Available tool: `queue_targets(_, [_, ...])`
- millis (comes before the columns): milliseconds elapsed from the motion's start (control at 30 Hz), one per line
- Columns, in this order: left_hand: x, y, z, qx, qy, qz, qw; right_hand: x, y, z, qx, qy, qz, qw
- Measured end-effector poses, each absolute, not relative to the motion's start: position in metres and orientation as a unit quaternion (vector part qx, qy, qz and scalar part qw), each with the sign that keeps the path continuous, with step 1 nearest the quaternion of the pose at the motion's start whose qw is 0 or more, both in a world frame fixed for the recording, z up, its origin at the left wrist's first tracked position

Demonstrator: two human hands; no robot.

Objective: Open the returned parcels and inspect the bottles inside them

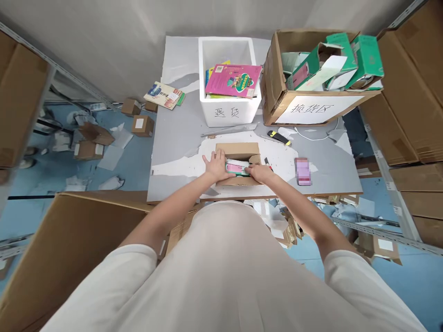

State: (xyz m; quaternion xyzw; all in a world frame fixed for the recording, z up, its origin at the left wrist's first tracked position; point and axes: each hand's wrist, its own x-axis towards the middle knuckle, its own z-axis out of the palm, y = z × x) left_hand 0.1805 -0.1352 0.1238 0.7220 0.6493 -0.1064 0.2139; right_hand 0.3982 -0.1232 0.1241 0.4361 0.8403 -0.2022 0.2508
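In front of me an open small cardboard box [238, 148] lies on the table, its far flap standing out. Inside it sits a green packet with a pink panel [236, 168]. My left hand [216, 167] rests on the box's left end, fingers spread, with the thumb along the packet's near left side. At the other end, my right hand [260, 173] has its fingers closed on the packet's right end. A dark, thin object beside that hand is partly hidden.
A yellow-black utility knife [279, 138] lies beyond the box, and a blurred pink item [303, 171] to the right. Behind stand a white bin [226, 113] holding books and a carton [273, 87] of green boxes. Booklets [164, 95] lie at left; a big carton [69, 240] is below.
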Motion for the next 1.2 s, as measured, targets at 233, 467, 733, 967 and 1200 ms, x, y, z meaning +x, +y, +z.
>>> queue_targets(233, [0.179,-0.139,0.125,0.732,0.646,-0.045,0.213,0.418,-0.133,0.133,0.428,0.875,-0.165,0.157])
queue_targets(467, [0.128,-0.140,0.143,0.843,0.524,-0.057,0.109,0.469,-0.164,0.122,0.463,0.879,-0.097,0.063])
queue_targets(733, [0.143,-0.124,0.143,0.834,0.520,-0.134,0.128,0.470,-0.174,0.118,0.446,0.885,-0.072,0.111])
queue_targets(967, [0.139,-0.135,0.139,0.819,0.541,-0.174,0.079,0.478,-0.181,0.115,0.452,0.879,-0.068,0.137])
queue_targets(1200, [0.134,-0.135,0.121,0.830,0.526,-0.170,0.075,0.468,-0.180,0.140,0.437,0.886,-0.038,0.151])
